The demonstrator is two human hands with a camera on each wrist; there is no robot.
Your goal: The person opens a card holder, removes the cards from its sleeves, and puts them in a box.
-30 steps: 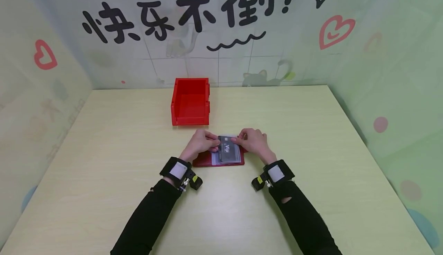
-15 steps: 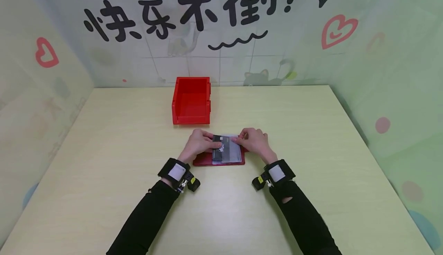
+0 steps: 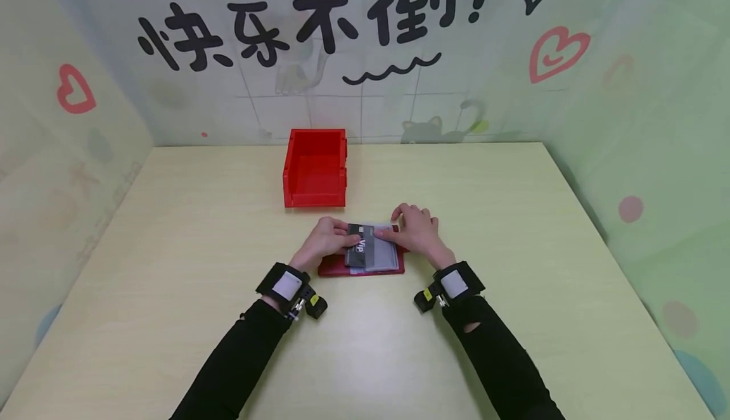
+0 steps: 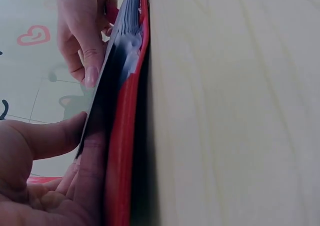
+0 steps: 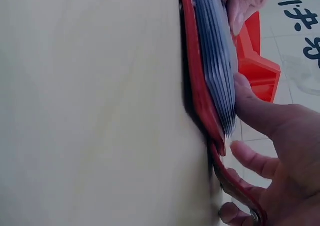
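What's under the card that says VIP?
Some fingers of the left hand, plastic sleeves and the red wallet. The card covers parts of them, so I can't see what's hidden there.

Card (image 3: 357, 259) and bin (image 3: 315, 197) look smooth plastic — the tabletop (image 3: 365, 356), wood-grained.

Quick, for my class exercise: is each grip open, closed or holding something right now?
Left grip: closed, pinching the thin grey rectangular VIP card.
Right grip: thumb on the clear rectangular plastic sleeves; whether its fingers hold anything cannot be told.
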